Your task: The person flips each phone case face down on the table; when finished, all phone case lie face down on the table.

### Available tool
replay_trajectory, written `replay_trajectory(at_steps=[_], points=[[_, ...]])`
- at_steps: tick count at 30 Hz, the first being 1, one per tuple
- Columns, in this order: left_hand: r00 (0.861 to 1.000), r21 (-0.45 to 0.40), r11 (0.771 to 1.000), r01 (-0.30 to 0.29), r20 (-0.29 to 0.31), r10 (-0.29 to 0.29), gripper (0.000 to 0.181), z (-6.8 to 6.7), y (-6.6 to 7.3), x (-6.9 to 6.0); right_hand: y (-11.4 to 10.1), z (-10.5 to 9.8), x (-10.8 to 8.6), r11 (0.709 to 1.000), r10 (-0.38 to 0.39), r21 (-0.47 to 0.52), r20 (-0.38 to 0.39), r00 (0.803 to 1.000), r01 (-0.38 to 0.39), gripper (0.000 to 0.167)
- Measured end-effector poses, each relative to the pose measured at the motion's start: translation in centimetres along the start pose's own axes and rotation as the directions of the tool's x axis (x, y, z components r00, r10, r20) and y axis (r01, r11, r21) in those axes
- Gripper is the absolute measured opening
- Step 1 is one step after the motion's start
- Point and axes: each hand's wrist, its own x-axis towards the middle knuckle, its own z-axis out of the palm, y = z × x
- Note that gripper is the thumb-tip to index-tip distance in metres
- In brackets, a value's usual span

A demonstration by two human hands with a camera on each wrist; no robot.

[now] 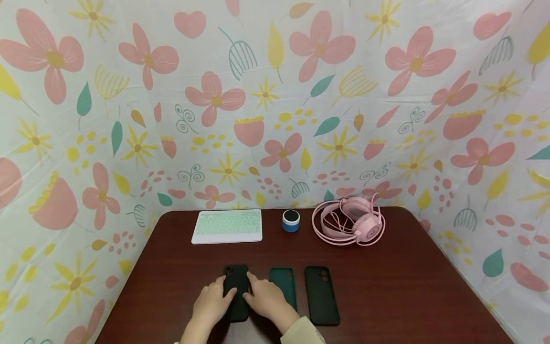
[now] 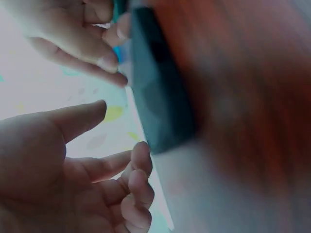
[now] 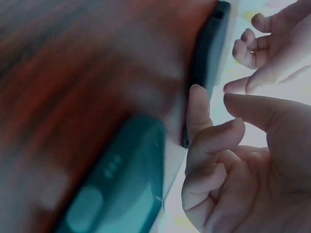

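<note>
A black phone case (image 1: 236, 291) lies on the table between both hands in the head view. My left hand (image 1: 211, 302) is at its left edge, the fingertips by the side and the thumb over the face. At the right edge is my right hand (image 1: 267, 297), fingers near the top corner. Both wrist views show the thumbs off the case (image 2: 163, 97) (image 3: 209, 58) and the fingers loosely bent, an index fingertip of each hand at its edge. Right of it lie a teal case (image 1: 284, 282) (image 3: 126, 184), partly behind my right hand, and another black case (image 1: 321, 296).
Along the back of the brown table (image 1: 386, 277) are a white keyboard (image 1: 227, 227) with green keys, a small blue-and-white cylinder (image 1: 290, 222) with a dark top, and pink headphones (image 1: 365, 227) with a coiled cable. A flower-patterned cloth (image 1: 275, 119) hangs behind.
</note>
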Motion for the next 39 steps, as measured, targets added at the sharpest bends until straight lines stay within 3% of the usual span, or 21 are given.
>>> replay_trajectory(at_steps=[4, 8, 12, 17, 21, 29, 39], points=[[0.996, -0.055, 0.994, -0.089, -0.002, 0.089, 0.060, 0.5, 1.8, -0.1, 0.9, -1.1, -1.0, 0.998, -0.016, 0.062, -0.053, 0.998, 0.019, 0.055], [0.986, -0.034, 0.986, -0.164, 0.006, 0.164, 0.060, 1.7, 3.5, -0.3, 2.5, -2.5, -1.8, 0.996, -0.003, 0.084, -0.110, 0.994, 0.013, 0.055], [0.984, 0.018, 0.984, -0.175, 0.009, 0.175, 0.057, 3.3, 4.8, -0.6, 4.5, -3.5, -2.5, 0.998, 0.055, 0.046, -0.201, 0.978, -0.047, 0.056], [0.987, 0.054, 0.986, -0.161, -0.003, 0.161, 0.054, 4.7, 5.8, -0.6, 6.3, -4.4, -3.1, 0.984, 0.175, 0.031, -0.296, 0.939, -0.174, 0.054], [0.986, 0.067, 0.984, -0.167, 0.018, 0.167, 0.053, 5.5, 6.2, -0.4, 7.3, -4.9, -3.5, 0.970, 0.241, 0.038, -0.299, 0.923, -0.241, 0.054], [0.981, 0.088, 0.978, -0.189, 0.056, 0.184, 0.055, 6.4, 6.4, 0.1, 8.2, -4.5, -3.3, 0.960, 0.267, -0.021, -0.214, 0.940, -0.278, 0.048], [0.977, 0.046, 0.980, -0.193, 0.101, 0.188, 0.060, 6.8, 6.8, 0.0, 7.3, -3.6, -3.5, 0.957, 0.260, -0.075, -0.212, 0.942, -0.281, 0.046]])
